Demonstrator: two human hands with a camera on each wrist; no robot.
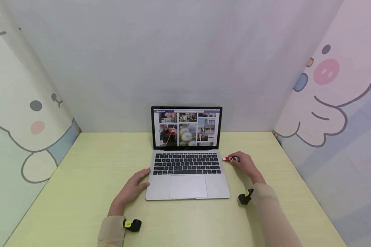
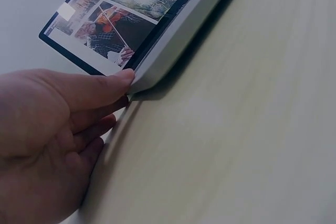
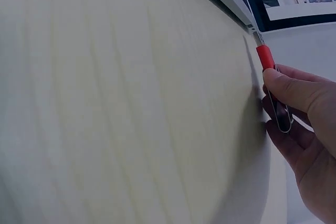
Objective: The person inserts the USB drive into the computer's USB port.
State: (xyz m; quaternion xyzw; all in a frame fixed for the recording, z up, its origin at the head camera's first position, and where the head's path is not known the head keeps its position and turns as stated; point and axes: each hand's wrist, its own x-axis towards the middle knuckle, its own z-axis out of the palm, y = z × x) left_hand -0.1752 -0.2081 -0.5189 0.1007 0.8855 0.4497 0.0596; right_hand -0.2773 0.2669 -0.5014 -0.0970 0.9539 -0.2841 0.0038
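A silver laptop (image 1: pixel 188 187) lies open on the table, its lit screen (image 1: pixel 187 128) showing a page of photos. At its right side my right hand (image 1: pixel 242 163) pinches a red USB flash drive (image 3: pixel 264 56) between thumb and fingers. The metal plug (image 3: pixel 258 38) points at the laptop's side edge, very close to it; whether it touches is hard to tell. A swivel cover on the drive sits among my fingers. On the other side, my left hand (image 1: pixel 132 188) rests against the laptop's left edge, thumb (image 2: pixel 100 88) and fingertips touching it, fingers loosely bent.
The pale wooden table (image 1: pixel 102 154) extends around the laptop. A grey curtain-like wall (image 1: pixel 185 61) stands behind it. Side panels with cartoon animals (image 1: pixel 330 85) border the left and right. Black wrist cameras (image 1: pixel 245 197) sit on both wrists.
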